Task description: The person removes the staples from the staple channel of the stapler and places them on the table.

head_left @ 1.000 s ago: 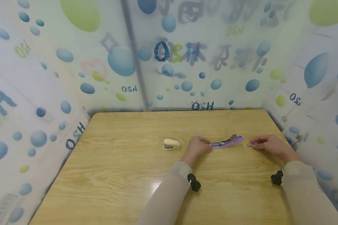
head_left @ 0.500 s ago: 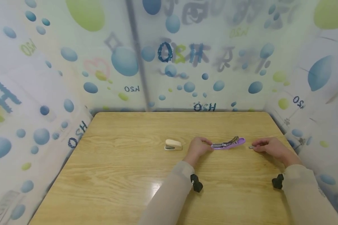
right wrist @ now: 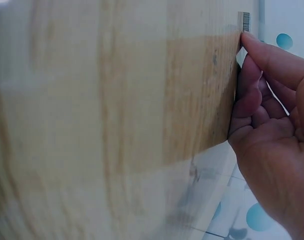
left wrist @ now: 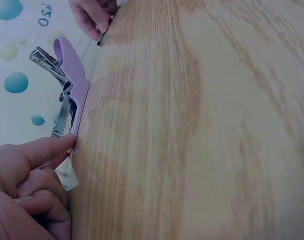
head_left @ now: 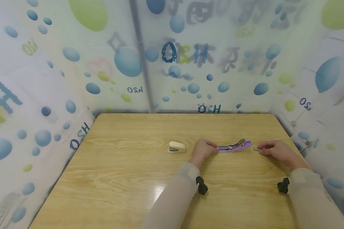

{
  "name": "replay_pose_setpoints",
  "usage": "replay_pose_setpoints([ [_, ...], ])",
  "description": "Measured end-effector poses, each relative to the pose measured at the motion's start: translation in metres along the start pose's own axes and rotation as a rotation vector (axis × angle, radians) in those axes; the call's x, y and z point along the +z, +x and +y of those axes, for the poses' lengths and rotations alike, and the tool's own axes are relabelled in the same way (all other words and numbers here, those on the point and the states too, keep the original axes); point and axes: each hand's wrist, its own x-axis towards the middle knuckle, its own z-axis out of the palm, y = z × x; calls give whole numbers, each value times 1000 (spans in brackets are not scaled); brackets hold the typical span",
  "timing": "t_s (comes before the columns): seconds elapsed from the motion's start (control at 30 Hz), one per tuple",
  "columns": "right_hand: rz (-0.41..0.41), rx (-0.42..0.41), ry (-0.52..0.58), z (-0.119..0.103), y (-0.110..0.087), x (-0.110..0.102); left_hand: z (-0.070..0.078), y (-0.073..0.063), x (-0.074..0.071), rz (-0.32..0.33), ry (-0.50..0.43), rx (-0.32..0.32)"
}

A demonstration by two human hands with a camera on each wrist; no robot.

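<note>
A purple stapler [head_left: 234, 147] lies on the table with its metal top part swung up and its magazine exposed. My left hand [head_left: 203, 151] pinches the stapler's left end between thumb and forefinger; the other fingers are curled under, as the left wrist view shows. To the right of the stapler, my right hand [head_left: 278, 152] pinches a short grey strip of staples [right wrist: 244, 21] by one end, its free end pointing toward the stapler. A small gap separates strip and stapler. Left of my left hand stands a closed cream mini stapler [head_left: 176, 147], untouched.
The wooden table [head_left: 126, 165] has its far edge against a patterned curtain [head_left: 177, 92], with similar patterned sheets at both sides. Dark wrist devices [head_left: 201, 185] sit on both sleeves.
The head view has shifted slightly. The purple stapler and my left hand have edged a little right, narrowing the gap to the staple strip. Both grips look the same.
</note>
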Motion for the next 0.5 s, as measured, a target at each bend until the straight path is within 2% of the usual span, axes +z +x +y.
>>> replay_pose_setpoints([
  [0.37,-2,-20,-31,1,-2,0,2,-3,1,7,31,8],
  [0.5,-3,-26,-2,2,-1,1,2,-2,0,1,39,9],
])
